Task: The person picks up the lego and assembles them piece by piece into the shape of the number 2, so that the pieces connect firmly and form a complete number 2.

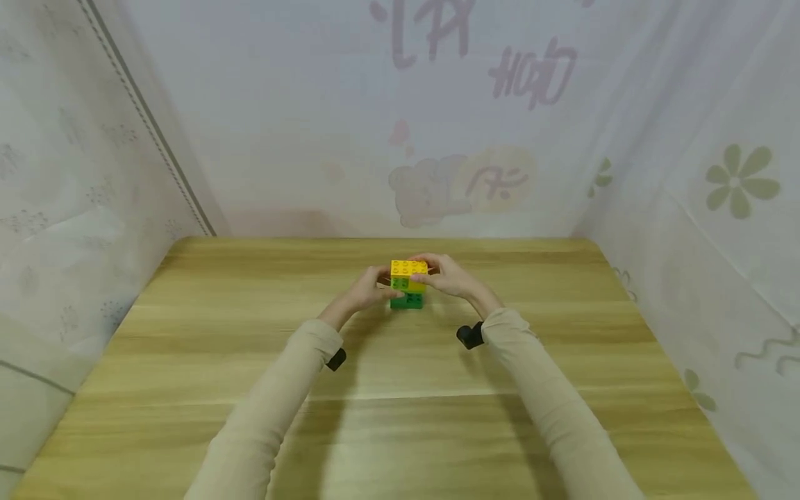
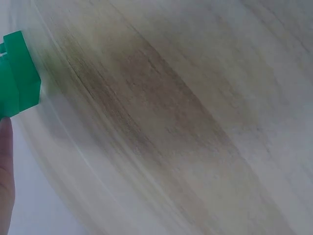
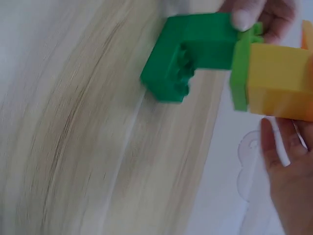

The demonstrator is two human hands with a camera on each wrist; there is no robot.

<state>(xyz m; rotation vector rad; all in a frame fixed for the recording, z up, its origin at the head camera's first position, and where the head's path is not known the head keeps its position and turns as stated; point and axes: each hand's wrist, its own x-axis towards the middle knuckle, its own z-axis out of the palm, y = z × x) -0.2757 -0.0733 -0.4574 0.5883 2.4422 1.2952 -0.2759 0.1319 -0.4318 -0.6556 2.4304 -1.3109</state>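
A stack of toy building blocks stands at the table's far middle. At its bottom lies a dark green block (image 1: 412, 303), also in the left wrist view as a green block (image 2: 22, 68) cut by the edge. Above come a light green block (image 3: 239, 73) and a yellow block (image 1: 409, 268). My left hand (image 1: 370, 290) holds the stack from the left, thumb in front over the dark green part. From the right, my right hand (image 1: 451, 278) grips the yellow part, thumb in front and fingers behind. In the right wrist view, dark green blocks (image 3: 210, 29) form a step.
The wooden table (image 1: 400, 430) extends around the stack, mostly toward me. A printed cloth (image 1: 300, 139) hangs behind its far edge, with more cloth at both sides. Black wrist cameras (image 1: 470, 336) sit under the sleeves.
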